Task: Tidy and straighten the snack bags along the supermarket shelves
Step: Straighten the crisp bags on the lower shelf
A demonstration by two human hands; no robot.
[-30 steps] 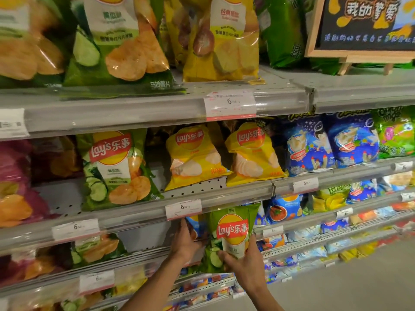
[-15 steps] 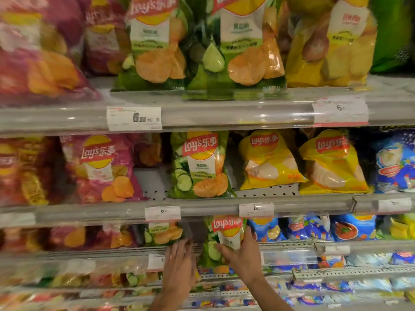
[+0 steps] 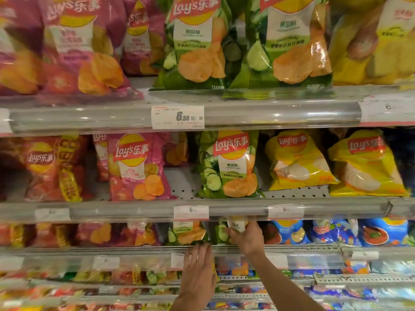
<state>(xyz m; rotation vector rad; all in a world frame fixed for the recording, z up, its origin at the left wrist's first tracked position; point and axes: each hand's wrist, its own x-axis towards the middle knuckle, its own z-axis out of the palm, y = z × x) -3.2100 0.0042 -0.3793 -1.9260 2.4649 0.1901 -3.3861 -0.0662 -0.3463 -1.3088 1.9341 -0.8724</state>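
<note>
Grey steel shelves (image 3: 224,212): right hand (image 3: 247,237) grips green bag (image 3: 233,227), left hand (image 3: 198,268) flat, fingers spread.

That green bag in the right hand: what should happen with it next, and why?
Probably ease the green bag back until it stands level with its green neighbour. The right hand grips it under the shelf rail, while the left hand rests open below.

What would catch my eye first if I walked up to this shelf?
Probably the big green cucumber crisp bags on the top shelf, above the bold 6.50 price tag. Below, a smaller green bag stands between a pink bag and yellow bags. Lower still, the right hand grips another green bag while the left hand rests on the shelf edge.
</note>
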